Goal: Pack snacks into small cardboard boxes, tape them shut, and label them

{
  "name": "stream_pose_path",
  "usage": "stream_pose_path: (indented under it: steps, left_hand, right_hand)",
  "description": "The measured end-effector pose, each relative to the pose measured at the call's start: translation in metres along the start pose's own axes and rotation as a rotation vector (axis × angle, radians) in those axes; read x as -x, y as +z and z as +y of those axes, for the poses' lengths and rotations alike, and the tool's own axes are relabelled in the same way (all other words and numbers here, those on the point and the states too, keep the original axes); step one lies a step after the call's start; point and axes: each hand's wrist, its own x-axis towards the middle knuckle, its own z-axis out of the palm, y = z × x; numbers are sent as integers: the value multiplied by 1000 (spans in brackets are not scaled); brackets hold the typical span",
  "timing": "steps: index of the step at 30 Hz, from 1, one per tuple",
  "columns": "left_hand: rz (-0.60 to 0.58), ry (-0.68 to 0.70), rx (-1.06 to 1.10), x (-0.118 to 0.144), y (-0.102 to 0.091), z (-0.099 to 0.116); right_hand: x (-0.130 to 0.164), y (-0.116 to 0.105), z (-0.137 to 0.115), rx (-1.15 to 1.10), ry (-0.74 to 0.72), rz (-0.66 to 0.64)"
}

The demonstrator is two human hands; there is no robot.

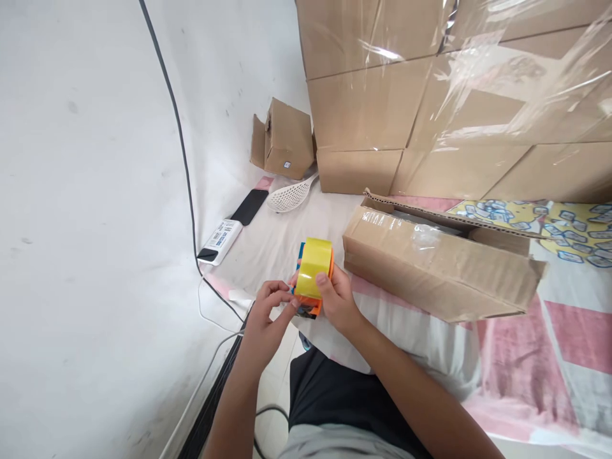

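The right hand (337, 299) has its grip closed on a tape dispenser (312, 280), thumb laid across the yellow tape roll and the orange frame below it. The left hand (268, 319) meets it from the other side, fingertips pinched together at the dispenser's lower edge, where the tape end seems to sit, though that spot is too small to read. The dispenser is held just above the near edge of a bed (526, 357) covered in a pink and white sheet.

Just right of the hands lies an open cardboard box (430, 261), flap raised, taped along its side; it closes off the room on that side. Behind it rises a stack of cartons (430, 95) wrapped in clear film.

To the left the sheet is open as far as the white wall (86, 191), down which a dark cable (184, 159) runs. Farther back lie a white power strip (220, 241), a black phone (249, 206), a white plastic skimmer (289, 195) and a small opened carton (284, 139), all well apart from the hands.
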Motion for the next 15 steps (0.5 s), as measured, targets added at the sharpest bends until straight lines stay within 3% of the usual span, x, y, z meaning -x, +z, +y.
stream_pose_path:
  steps: [5,9,13,15]
  left_hand:
    - [74,-19,2,6,4,27]
    - [60,-206,51,17,6,42]
    - [-67,-429,300,24,12,43]
    - [-54,-478,365,27,15,42]
  right_hand:
    - [-6,3,-2,158,-90,155]
    - [-11,12,-14,162,-78,228]
    - [-22,18,-17,82,-32,338]
    - [-28,20,-12,53,27,346]
